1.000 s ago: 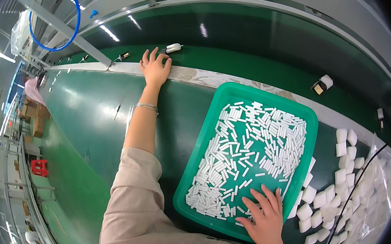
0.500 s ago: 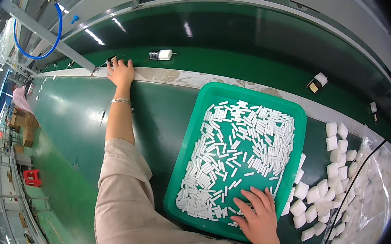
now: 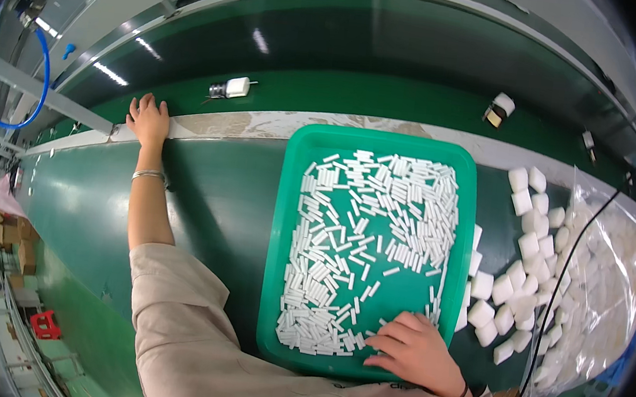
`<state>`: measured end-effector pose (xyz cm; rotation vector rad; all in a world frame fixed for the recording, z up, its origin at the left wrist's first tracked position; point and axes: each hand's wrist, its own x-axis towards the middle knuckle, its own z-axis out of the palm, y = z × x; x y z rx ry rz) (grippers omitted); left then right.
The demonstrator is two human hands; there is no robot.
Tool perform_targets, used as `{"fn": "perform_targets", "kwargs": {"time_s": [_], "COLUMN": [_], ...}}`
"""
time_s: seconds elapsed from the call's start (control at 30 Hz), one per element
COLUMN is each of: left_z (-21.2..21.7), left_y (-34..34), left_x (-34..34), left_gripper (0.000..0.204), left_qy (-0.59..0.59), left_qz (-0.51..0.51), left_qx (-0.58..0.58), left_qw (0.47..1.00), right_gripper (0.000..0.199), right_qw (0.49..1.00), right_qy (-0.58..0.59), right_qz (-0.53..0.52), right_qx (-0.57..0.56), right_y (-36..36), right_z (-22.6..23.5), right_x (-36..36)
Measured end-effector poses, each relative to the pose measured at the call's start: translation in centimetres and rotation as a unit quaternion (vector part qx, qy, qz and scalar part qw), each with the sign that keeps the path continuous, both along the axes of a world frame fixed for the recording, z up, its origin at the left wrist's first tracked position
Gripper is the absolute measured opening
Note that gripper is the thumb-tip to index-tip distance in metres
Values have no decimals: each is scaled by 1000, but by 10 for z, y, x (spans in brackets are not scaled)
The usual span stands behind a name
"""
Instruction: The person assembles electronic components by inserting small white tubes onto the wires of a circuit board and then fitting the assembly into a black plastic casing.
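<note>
My left hand (image 3: 149,120) reaches out over the pale ledge (image 3: 209,123) along the dark green conveyor belt (image 3: 329,95). Its fingers are stretched and apart, with nothing seen in them. Down in the near right corner of a green plastic tray (image 3: 281,218), my right hand (image 3: 417,350) rests with fingers loosely bent and somewhat apart. Its fingertips touch or hover over short white sticks (image 3: 317,276), which lie scattered in the tray in great number. Whatever is under the right palm stays hidden.
White rounded blocks (image 3: 503,319) lie heaped right of the tray, beside a clear plastic bag (image 3: 593,305) holding more. A black cable (image 3: 589,235) crosses the bag. On the belt lie a white-and-black part (image 3: 230,87) and another small part (image 3: 499,109). A metal post (image 3: 57,97) stands left.
The whole view has shifted, so things sit further left. My left hand has moved left; the dark thing at its fingertips no longer shows. My right hand's fingers have drawn closer together.
</note>
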<state>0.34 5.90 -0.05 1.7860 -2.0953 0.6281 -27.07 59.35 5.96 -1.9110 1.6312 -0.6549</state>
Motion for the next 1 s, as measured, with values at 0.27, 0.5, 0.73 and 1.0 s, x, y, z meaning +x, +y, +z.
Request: {"fn": "perform_targets", "kwargs": {"time_s": [0.27, 0.5, 0.73, 1.0], "left_z": [-1, 4, 54, 101], "left_y": [1, -22, -6, 214], "left_x": [-1, 9, -21, -151], "left_gripper": [48, 45, 29, 31], "left_qy": [8, -5, 117, 633], "left_qz": [50, 122, -98, -443], "left_qx": [-13, 91, 2, 420], "left_qw": [999, 988, 988, 476], "right_gripper": [21, 20, 17, 16], "right_qw": [998, 999, 998, 978], "right_qy": [51, -11, 46, -77], "right_qz": [3, 30, 39, -141], "right_qx": [-26, -12, -12, -130], "right_y": [8, 11, 14, 8], "right_z": [-4, -7, -8, -17], "right_x": [4, -3, 1, 3]}}
